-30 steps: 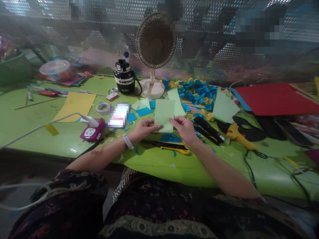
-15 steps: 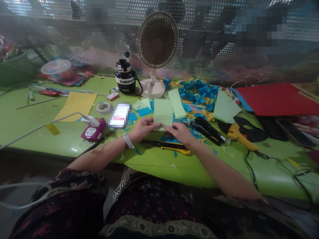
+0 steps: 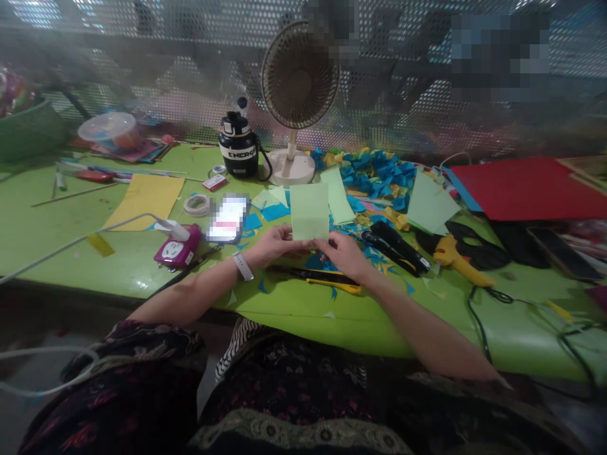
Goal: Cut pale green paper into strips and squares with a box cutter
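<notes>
A pale green sheet of paper [image 3: 310, 205] stands up between my hands, above the middle of the table. My left hand [image 3: 276, 246] pinches its lower left edge, thumb in front. At the lower right corner, my right hand [image 3: 344, 254] grips the same sheet between thumb and fingers. A crease seems to run across its lower part. Just below the hands lies a yellow-handled cutter [image 3: 334, 286] beside a dark flat tool I cannot make out. Behind the sheet are more pale green pieces [image 3: 337, 196] and blue paper scraps [image 3: 275, 212].
A black stapler [image 3: 396, 248] and a yellow glue gun [image 3: 462, 260] lie at right, by red sheets [image 3: 521, 189]. A fan [image 3: 289, 167] and dark bottle [image 3: 238, 151] stand behind. A phone [image 3: 229, 218], tape roll [image 3: 197, 205] and purple socket adapter [image 3: 178, 246] lie left.
The pale green sheet has risen slightly and tilted more upright toward me. Both hands keep hold of its lower edge, with small finger shifts.
</notes>
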